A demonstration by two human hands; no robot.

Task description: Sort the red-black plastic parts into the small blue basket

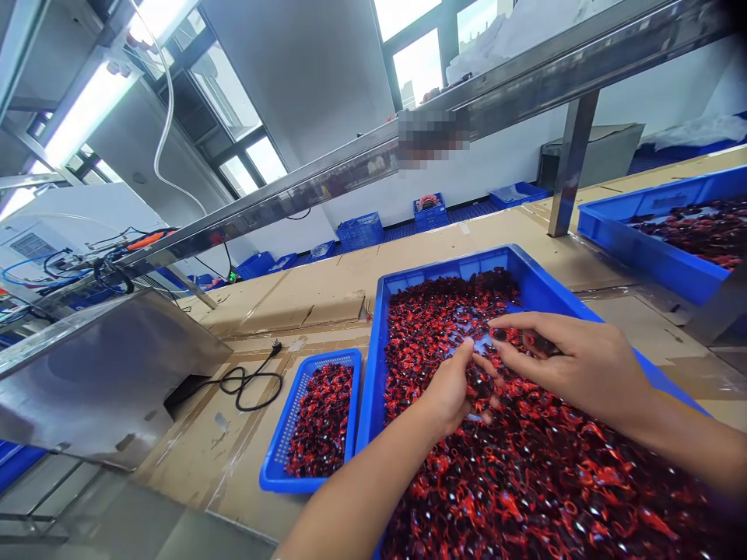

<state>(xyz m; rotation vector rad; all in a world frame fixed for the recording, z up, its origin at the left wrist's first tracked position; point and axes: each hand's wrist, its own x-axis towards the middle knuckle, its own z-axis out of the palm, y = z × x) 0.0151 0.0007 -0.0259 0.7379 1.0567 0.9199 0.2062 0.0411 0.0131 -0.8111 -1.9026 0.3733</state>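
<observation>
Small dark-red and black glossy parts fill a large blue tray. Some look like little rings; their exact kind is unclear. Above them, my left hand is cupped around several of these parts, palm turned inward. My right hand faces it with thumb and index finger nearly together at a small dark part. Another dark ring-like piece lies against its curled fingers. The fingertips of both hands are close to each other.
Left of the tray, a smaller blue basket holds more such parts. A black power cord lies on the cardboard-covered table near a metal box. Another blue tray stands at right, beside a metal post under a rail.
</observation>
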